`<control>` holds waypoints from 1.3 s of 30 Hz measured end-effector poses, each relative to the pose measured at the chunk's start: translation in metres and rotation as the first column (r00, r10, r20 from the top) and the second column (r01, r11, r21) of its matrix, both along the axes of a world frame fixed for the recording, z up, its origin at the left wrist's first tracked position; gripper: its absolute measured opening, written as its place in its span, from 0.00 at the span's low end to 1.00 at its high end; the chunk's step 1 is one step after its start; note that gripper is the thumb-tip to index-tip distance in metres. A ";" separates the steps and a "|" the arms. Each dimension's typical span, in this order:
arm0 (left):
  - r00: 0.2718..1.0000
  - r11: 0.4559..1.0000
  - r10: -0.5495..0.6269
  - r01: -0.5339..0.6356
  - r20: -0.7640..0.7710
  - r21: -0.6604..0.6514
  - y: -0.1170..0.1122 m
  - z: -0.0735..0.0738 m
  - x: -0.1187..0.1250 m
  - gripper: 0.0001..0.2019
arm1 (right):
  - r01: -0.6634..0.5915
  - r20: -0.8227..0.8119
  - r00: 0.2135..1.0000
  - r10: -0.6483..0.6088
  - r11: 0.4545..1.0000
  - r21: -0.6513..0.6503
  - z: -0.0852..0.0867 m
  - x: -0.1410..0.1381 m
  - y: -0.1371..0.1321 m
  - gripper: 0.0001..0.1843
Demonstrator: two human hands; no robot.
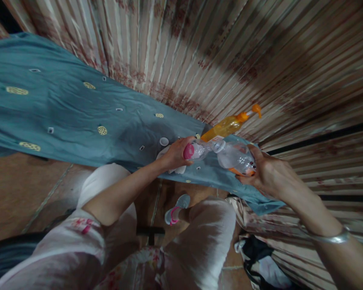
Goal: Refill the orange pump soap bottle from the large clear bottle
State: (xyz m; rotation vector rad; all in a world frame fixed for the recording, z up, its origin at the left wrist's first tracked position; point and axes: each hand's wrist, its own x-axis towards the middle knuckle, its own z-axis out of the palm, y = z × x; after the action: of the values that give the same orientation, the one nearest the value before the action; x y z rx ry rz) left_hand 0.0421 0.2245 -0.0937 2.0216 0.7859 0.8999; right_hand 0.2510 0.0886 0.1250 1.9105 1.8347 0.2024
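Note:
My left hand [176, 153] is closed around a small clear bottle with a pink label [196, 150], held on its side. My right hand [268, 172] grips a larger clear plastic bottle [234, 156], also tilted, its neck meeting the mouth of the small bottle. Both bottles hover just above a surface covered by a teal cloth [78, 117]. An orange pump bottle [226, 126] stands right behind the two bottles. A small white cap [163, 141] lies on the cloth beside my left hand. Something white lies under my left hand.
A striped, flowered curtain [230, 52] hangs behind the cloth-covered surface. My knees in white trousers and one grey-and-pink shoe [177, 208] show below over a brown floor. A dark bag [260, 262] sits on the floor at lower right.

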 end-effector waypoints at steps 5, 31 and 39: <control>1.000 1.000 -0.006 0.006 -0.004 -0.013 0.000 -0.001 -0.001 0.43 | 0.013 -0.001 1.000 -0.013 1.000 0.001 0.000 0.000 0.000 0.42; 1.000 1.000 -0.005 0.005 0.012 0.010 0.001 -0.004 0.001 0.44 | -0.015 0.071 0.997 0.014 1.000 0.016 -0.006 0.008 0.002 0.44; 1.000 1.000 -0.005 0.004 0.026 0.028 0.003 -0.008 0.002 0.44 | -0.054 0.030 0.998 0.053 0.998 0.026 -0.006 0.013 0.002 0.44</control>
State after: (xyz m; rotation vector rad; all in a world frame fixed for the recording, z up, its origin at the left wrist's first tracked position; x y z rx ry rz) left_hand 0.0443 0.2270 -0.1014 2.0306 0.7581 0.9380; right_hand 0.2642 0.0905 0.1193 1.8673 1.8746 0.2722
